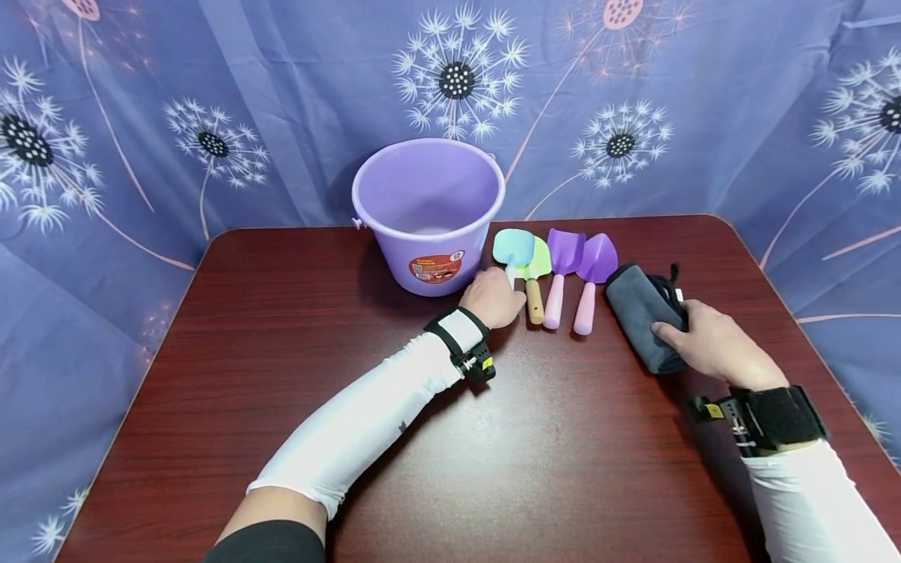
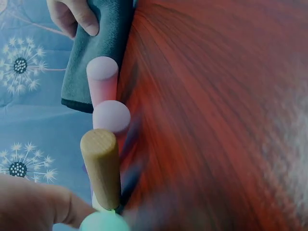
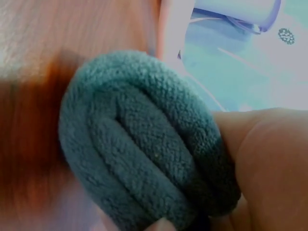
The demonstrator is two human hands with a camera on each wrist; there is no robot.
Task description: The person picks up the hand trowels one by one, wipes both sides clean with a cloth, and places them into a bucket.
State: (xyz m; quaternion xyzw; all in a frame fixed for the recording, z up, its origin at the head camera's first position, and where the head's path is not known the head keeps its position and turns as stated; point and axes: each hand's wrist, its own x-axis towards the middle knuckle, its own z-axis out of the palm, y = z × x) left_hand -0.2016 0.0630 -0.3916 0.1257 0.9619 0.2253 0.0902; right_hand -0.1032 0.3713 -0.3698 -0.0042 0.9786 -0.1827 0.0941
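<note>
Purple bucket: leftmost, upright near the far edge of the dark red tabletop; looking in, we see only its inner wall and pale floor. Red label on the front.
Left hand: just beside the bucket's base, fingers curled, pinching the pale handle of the blue scoop.
Blue scoop: blade right of the bucket, partly over the green one; whether it is lifted we cannot tell.
Handling, blue scoop: we judge a pinch high on the handle sound; we would raise it straight up, so the blade slides off its neighbour without dragging it.
Green scoop: next in the row, wooden handle towards us.
Purple scoops: one square-bladed, one pointed, side by side, both pink-handled.
Grey cloth roll: right of the scoops, black cord at its right side; folded layers show at one end, and whether it wraps anything we cannot tell.
Right hand: gripping the roll, thumb on top; the other fingers are mostly hidden.
Handling, roll: we would squeeze across all the layers, lest it unroll.
</note>
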